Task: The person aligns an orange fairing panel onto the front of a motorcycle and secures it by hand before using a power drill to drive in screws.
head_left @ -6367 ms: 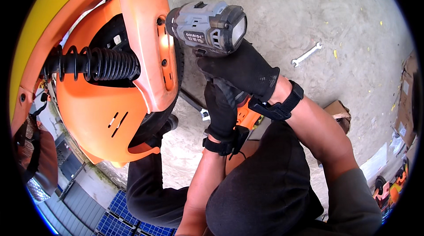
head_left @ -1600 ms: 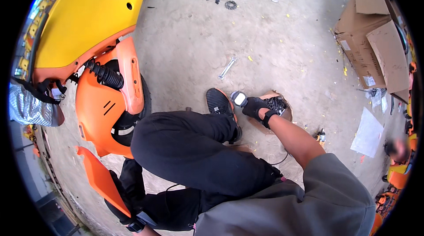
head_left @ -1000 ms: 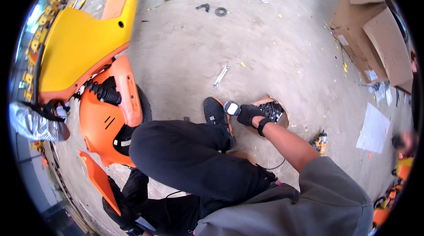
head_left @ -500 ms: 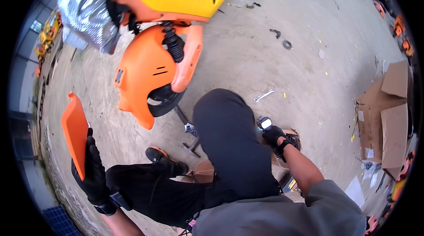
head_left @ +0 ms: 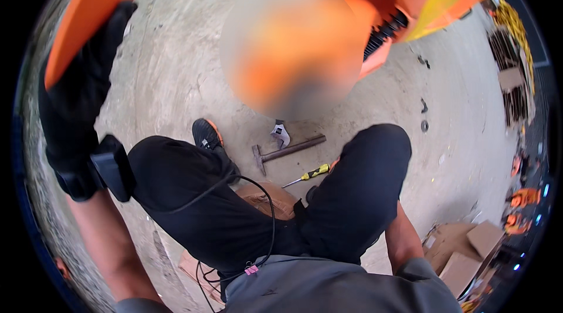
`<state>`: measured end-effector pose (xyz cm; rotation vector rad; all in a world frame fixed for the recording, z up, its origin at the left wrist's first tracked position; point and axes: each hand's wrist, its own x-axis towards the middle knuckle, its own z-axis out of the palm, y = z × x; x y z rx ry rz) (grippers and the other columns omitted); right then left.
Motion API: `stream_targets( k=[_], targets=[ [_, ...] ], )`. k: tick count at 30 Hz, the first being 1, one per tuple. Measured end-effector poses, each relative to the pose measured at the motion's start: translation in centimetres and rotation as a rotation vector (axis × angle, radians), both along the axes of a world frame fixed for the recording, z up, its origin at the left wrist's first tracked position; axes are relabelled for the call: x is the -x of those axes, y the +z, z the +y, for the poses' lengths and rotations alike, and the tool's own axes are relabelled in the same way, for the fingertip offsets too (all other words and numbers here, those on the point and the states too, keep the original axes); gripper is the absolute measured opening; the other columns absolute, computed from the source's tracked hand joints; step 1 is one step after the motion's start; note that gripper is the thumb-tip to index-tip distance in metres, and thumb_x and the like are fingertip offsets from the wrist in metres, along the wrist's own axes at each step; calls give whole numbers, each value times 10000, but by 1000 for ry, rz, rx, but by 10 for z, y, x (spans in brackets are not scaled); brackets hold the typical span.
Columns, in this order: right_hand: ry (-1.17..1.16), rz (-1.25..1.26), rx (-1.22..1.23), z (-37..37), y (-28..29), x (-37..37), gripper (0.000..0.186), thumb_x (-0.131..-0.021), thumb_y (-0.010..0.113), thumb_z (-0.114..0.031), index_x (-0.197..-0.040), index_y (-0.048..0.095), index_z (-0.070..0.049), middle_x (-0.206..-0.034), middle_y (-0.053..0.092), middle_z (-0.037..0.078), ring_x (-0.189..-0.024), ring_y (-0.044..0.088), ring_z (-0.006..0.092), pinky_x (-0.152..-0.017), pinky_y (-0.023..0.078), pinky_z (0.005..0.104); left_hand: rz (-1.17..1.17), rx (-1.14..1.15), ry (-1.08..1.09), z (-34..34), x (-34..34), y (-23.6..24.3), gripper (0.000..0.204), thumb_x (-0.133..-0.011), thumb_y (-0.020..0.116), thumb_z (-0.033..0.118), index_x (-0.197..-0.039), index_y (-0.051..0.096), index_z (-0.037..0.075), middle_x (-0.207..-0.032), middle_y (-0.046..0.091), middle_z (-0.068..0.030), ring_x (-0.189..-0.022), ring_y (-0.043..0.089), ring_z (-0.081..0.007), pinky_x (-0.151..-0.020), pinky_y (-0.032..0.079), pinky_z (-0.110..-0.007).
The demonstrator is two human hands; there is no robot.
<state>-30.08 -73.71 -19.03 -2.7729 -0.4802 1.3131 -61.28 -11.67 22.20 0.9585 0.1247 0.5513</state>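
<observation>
My left hand, in a black glove with dark devices strapped at the wrist, grips an orange curved plastic panel at the upper left. My right forearm passes behind my right knee, which hides the hand. On the floor between my legs lie a hammer, an adjustable wrench and a yellow-and-black screwdriver. Ahead stands an orange and yellow vehicle; its front part is covered by a round blur, and a black spring shock shows beside it.
An open cardboard box sits at the lower right. Small dark parts are scattered on the concrete floor. Stacked flat brown material and orange machines line the right side. A black cable loops across my lap.
The view has swung left, so the vehicle now appears farther right. My left hand has lifted the orange panel forward. My right hand has gone out of sight behind my knee.
</observation>
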Motion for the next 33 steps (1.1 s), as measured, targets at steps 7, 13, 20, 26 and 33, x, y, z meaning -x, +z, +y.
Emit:
stream_targets(
  k=[7,13,20,26,33],
  targets=[
    [90,-25,143,63,49,-58,320,-760,644,-315,-981,679,-86,-893,697,171,-844,673,329,-736,518,411,533,-1258,437,79,-35,-72,274,-918,527,78,-1146,486,-67,-1145,574,-220,-1076,567,-306,-950,454,-342],
    [172,24,185,150,52,-105,321,-758,651,-311,-983,678,-84,-883,697,167,-837,674,324,-732,519,409,553,-1763,469,137,-77,-120,224,-856,621,102,-1027,531,-10,-1054,594,-180,-967,598,-293,-863,487,-349],
    [116,45,266,167,92,-133,322,-756,660,-308,-985,677,-82,-872,697,162,-830,676,318,-728,520,407,508,-1636,202,224,-55,-207,259,-856,614,-55,-1094,554,28,-1263,577,-189,-1096,614,-277,-918,498,-330],
    [121,116,298,162,140,-109,323,-754,668,-305,-986,676,-80,-863,697,159,-823,677,312,-724,520,406,629,-1517,279,192,-15,-211,267,-816,577,29,-1079,550,-7,-1069,616,-172,-930,609,-325,-816,486,-349],
    [175,145,557,199,262,-63,301,-730,704,-275,-939,676,-59,-808,696,125,-779,684,254,-682,531,374,899,233,337,139,7,-141,513,-855,520,98,-1340,452,-57,-1228,581,-132,-1104,575,-198,-970,437,-303]
  ],
)
